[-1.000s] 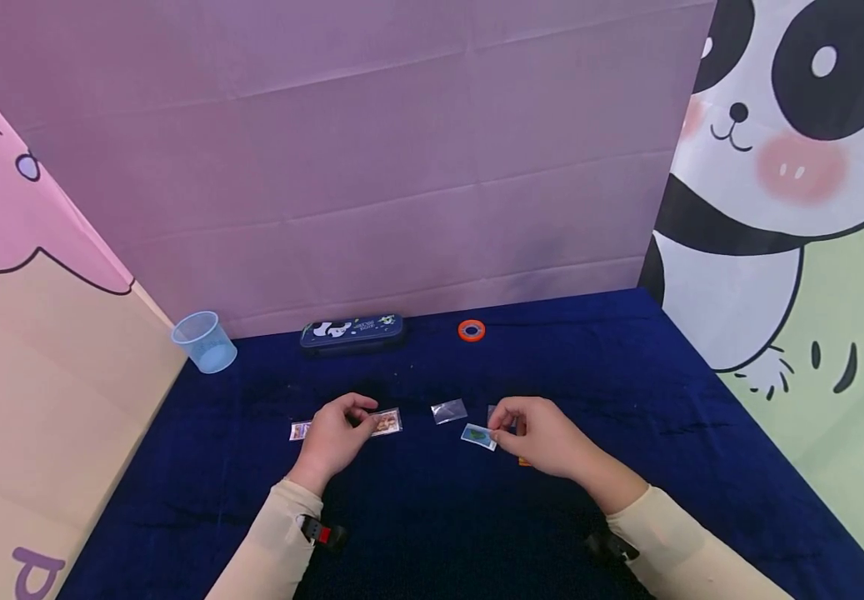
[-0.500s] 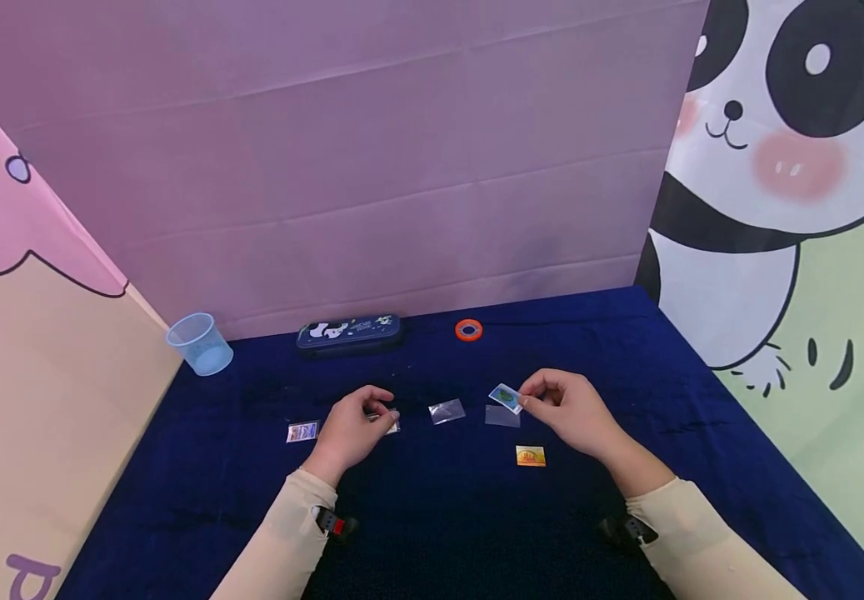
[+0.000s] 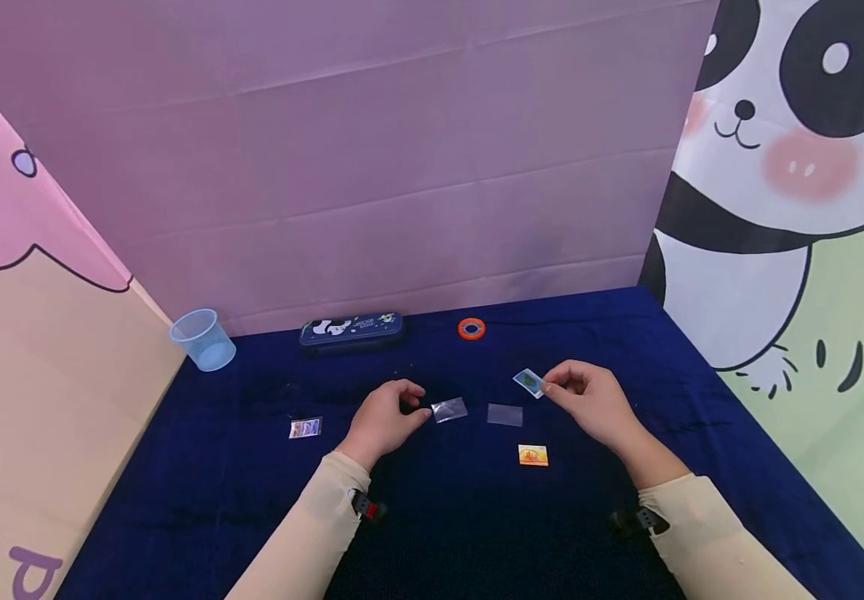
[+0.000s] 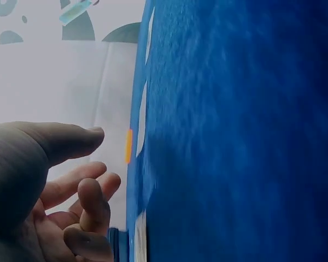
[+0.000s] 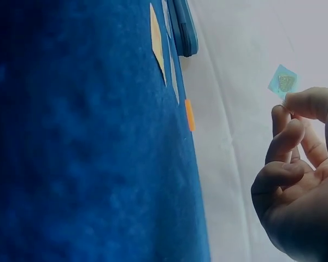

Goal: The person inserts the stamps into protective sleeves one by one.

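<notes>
My right hand (image 3: 589, 404) pinches a small blue card with a green picture (image 3: 528, 382) by one corner, raised above the cloth; the right wrist view shows the blue card (image 5: 284, 81) between thumb and forefinger. Below it lies a clear plastic sleeve (image 3: 505, 415), and nearer to me a yellow-orange card (image 3: 533, 455). My left hand (image 3: 385, 421) hovers with loosely bent fingers, fingertips close to another clear sleeve (image 3: 449, 409). The left wrist view shows nothing between its thumb (image 4: 71, 142) and fingers. A small picture card (image 3: 306, 427) lies to its left. The brown card seen before is hidden behind this hand.
A dark blue cloth (image 3: 432, 517) covers the table. Along its back edge stand a light blue cup (image 3: 204, 340), a panda pencil case (image 3: 352, 331) and an orange tape roll (image 3: 471, 328). Fabric walls (image 3: 432, 167) enclose the back and sides.
The right hand has carried the blue card up and to the right, uncovering a sleeve and the yellow-orange card. The left hand has moved right, from the brown card toward the other sleeve.
</notes>
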Motion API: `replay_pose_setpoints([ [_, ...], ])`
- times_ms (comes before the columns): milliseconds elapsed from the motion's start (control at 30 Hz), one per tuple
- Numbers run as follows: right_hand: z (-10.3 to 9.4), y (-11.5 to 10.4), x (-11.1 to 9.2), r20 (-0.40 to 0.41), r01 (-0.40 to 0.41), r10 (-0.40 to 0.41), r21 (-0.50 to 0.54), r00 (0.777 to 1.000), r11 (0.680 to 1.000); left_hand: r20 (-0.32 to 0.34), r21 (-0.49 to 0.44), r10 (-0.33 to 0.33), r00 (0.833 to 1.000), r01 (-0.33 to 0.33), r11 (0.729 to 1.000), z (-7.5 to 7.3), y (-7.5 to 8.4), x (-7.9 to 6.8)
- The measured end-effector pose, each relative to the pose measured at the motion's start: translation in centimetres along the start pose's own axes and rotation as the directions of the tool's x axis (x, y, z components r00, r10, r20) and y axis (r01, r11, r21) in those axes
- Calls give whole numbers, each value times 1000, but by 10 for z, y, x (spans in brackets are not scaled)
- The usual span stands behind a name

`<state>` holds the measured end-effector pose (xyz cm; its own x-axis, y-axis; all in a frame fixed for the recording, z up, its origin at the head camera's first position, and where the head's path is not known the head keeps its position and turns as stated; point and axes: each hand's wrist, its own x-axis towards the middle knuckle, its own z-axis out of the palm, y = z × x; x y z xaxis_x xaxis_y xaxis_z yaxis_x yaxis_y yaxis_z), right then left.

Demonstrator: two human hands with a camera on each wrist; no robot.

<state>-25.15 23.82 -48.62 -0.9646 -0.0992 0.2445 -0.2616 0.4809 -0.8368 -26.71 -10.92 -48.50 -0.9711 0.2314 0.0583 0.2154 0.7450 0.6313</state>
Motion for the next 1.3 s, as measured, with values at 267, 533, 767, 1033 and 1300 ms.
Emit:
replay_pose_setpoints([
  [267,-5,6,1,-6,-35,35,8,999,999,29,101,-17,999,14,995,15,15,14],
  [533,-5,7,2,-5,-32,32,0,999,999,54,172,-35,998,25,985,23,19,21],
  [767,-5,6,2,-5,-45,45,1,999,999,43,215,-48,998,38,976,26,21,24],
  [1033,-5,5,1,5,-47,46,19,999,999,32,136,-19,999,15,991,26,20,24],
  [1300,-3,3,1,42,-35,33,47,999,998,15,28,0,1000,0,1000,23,11,20],
])
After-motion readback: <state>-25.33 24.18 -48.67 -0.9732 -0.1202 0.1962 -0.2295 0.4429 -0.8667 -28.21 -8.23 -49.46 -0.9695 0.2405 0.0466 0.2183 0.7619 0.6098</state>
